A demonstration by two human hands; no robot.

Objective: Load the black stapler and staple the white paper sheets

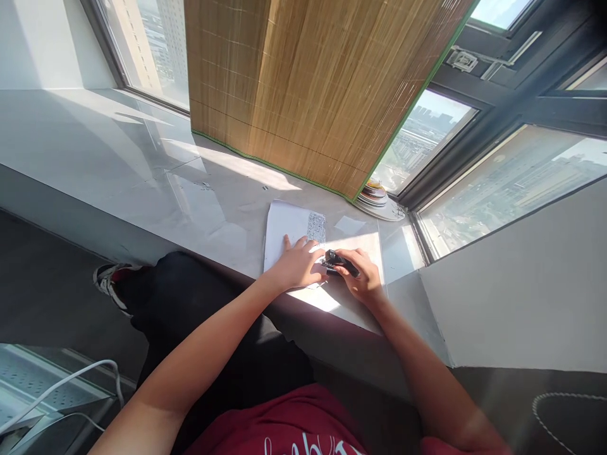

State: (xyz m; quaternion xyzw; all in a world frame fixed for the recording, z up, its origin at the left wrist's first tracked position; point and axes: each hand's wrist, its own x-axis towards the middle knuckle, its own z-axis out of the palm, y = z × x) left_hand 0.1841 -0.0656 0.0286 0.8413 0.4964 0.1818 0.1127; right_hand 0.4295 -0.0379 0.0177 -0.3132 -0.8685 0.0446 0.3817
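A stack of white paper sheets (282, 229), with a block of dense print near its right edge, lies on the pale windowsill. My left hand (298, 264) rests on the sheets with its fingers spread, the thumb close to the right edge. Gripped in my right hand (366, 278) is a black stapler (337, 258). Its front end sits at the paper's right edge, beside my left fingertips. Whether the sheets lie between its jaws I cannot tell. My right palm and fingers hide part of the stapler.
A bamboo blind (294, 82) hangs over the sill's back edge. Stacked plates or discs (379, 205) stand in the window corner. A small white slip (349, 224) lies right of the sheets. Tiny bits (205, 186) are scattered further left. The sill's front edge (227, 268) is near my legs.
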